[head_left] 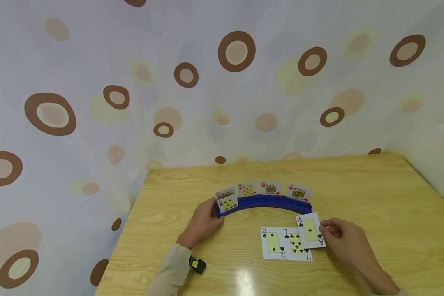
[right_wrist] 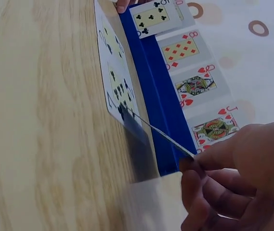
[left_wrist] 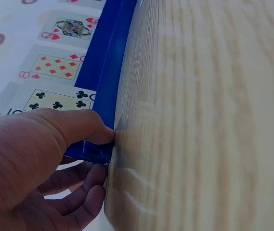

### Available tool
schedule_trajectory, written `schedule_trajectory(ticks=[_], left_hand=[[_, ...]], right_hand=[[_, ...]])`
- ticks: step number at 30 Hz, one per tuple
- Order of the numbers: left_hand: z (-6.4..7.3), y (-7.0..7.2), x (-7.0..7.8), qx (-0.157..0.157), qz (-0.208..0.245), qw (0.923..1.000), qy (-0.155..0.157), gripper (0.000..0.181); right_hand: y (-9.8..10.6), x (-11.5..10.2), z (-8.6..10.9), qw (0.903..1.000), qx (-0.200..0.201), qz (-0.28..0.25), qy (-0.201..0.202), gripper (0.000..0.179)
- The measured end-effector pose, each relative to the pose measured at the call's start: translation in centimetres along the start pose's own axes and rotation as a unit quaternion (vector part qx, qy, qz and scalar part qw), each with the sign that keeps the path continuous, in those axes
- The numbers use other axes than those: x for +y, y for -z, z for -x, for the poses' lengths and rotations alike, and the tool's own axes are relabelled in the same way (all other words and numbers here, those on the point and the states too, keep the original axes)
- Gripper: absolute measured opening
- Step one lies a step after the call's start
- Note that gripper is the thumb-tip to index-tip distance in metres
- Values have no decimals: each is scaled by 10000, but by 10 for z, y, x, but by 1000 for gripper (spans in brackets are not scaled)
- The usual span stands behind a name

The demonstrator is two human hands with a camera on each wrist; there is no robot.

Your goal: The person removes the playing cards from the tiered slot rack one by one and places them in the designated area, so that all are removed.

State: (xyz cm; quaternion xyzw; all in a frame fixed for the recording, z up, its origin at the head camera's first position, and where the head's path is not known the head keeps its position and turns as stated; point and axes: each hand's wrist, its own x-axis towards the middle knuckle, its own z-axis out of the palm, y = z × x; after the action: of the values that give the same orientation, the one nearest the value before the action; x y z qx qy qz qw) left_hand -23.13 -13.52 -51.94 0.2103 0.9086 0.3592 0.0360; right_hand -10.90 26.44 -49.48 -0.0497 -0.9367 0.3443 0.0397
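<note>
A curved blue card holder (head_left: 270, 200) stands on the table. My left hand (head_left: 202, 222) grips its left end, thumb on the front edge and fingers curled behind. In the front slot at that end is the five of clubs (head_left: 227, 204), overlapping a red ten (head_left: 225, 192). Farther right, the back row holds the eight of diamonds (head_left: 247, 190), queen of hearts (head_left: 270, 188) and jack of hearts (head_left: 299, 193). My right hand (head_left: 348, 242) pinches the ace of clubs (head_left: 311, 231) by its right edge, tilted above the seven of clubs (head_left: 296, 246).
Left of the seven, the two of spades (head_left: 274, 243) lies face up, side by side with it on the wooden table (head_left: 170, 193). A patterned curtain (head_left: 207, 102) hangs behind the table's far edge. A small black strap device (head_left: 197, 264) sits at my left wrist.
</note>
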Motion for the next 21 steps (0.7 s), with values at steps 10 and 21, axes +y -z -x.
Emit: schedule_trajectory(ticks=[10, 21], left_hand=[[0, 0, -1, -6, -43, 10000, 37, 45], [-2, 1, -1, 27, -30, 10000, 14, 42]], right_hand=[[6, 16, -4, 9989, -343, 304, -88, 25], [11, 26, -1, 9965, -620, 497, -266, 28]])
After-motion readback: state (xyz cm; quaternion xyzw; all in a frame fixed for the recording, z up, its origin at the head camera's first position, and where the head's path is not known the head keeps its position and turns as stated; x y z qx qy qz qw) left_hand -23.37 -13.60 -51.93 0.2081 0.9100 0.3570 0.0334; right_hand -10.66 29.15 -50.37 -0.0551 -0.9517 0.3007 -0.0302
